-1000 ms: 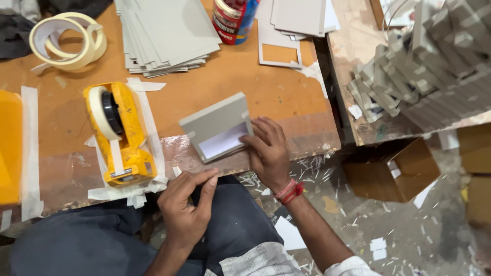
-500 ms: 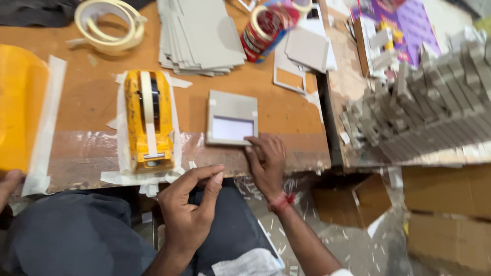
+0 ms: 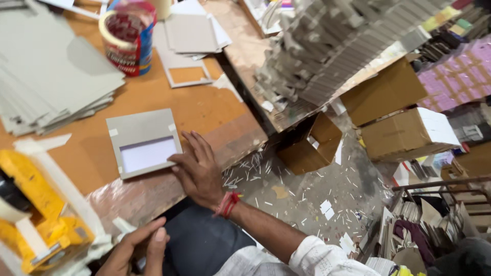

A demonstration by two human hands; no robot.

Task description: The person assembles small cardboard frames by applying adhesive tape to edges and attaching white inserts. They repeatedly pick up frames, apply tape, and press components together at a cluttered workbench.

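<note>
Grey card folder [image 3: 143, 142] lies flat on counter [image 3: 204, 110], at 9 o'clock of right hand [image 3: 198, 171], whose spread, empty fingers touch its edge. Left hand [image 3: 137, 250] at 7 o'clock, loosely open, nothing held, beside yellow tape dispenser [image 3: 36, 209].
</note>
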